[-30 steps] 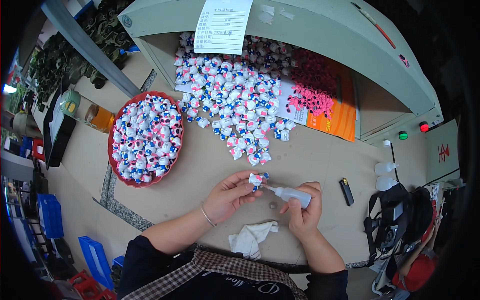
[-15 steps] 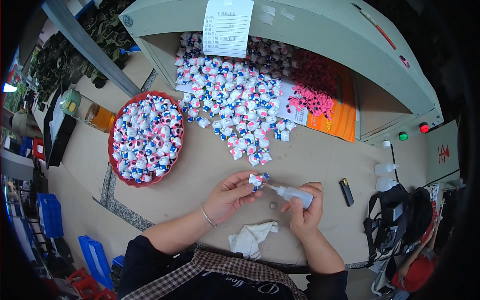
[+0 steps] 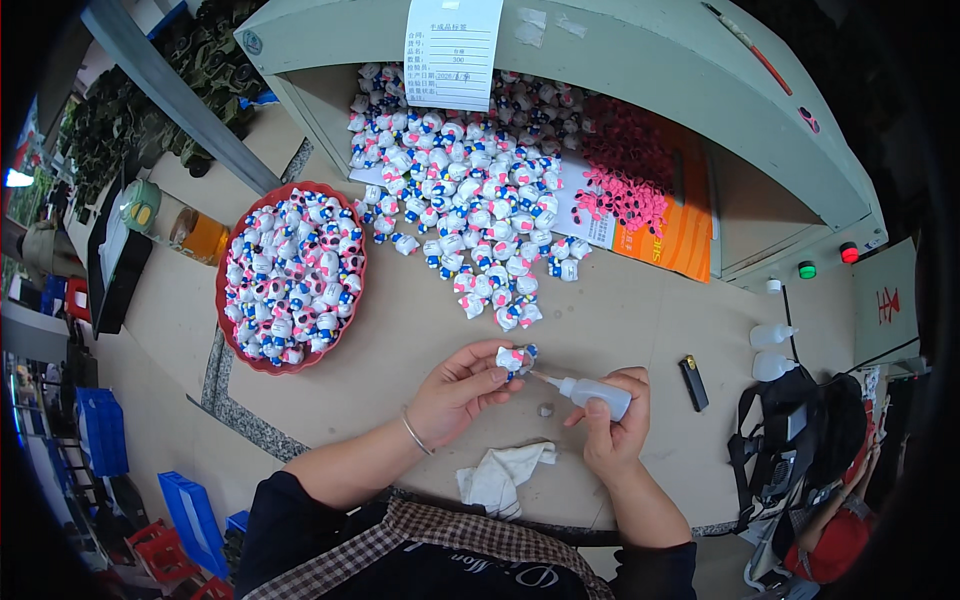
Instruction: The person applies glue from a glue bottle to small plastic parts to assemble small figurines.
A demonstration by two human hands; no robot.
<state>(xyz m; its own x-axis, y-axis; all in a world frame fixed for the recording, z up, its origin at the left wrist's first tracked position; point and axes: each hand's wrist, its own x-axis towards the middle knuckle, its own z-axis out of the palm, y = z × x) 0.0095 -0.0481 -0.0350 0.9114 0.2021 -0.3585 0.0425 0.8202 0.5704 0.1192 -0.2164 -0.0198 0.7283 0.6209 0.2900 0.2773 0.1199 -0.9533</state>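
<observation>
My left hand point(image 3: 457, 392) pinches a small white figurine point(image 3: 511, 359) with blue and pink parts between thumb and fingers. In my right hand point(image 3: 617, 425) is a translucent white squeeze bottle point(image 3: 596, 396) with a thin nozzle, lying sideways. Its tip points at the figurine's lower right side, very close to it; whether they touch is too fine to tell. Beyond my hands, a loose pile of like figurines point(image 3: 470, 200) spills out from under a grey-green shelf. On the left, a red scalloped basin point(image 3: 222, 318) is heaped with figurines bearing pink and black pieces.
Small pink pieces point(image 3: 625, 200) lie under the shelf point(image 3: 640, 70) on orange and white sheets. A crumpled white cloth point(image 3: 500, 477) is near me. To the right are a black lighter point(image 3: 692, 384), two white bottles point(image 3: 772, 366) and a black bag point(image 3: 790, 440). A jar point(image 3: 197, 236) stands left.
My right hand and the squeeze bottle have shifted slightly right and down, the nozzle drawing back a little from the figurine. My left hand stays almost still.
</observation>
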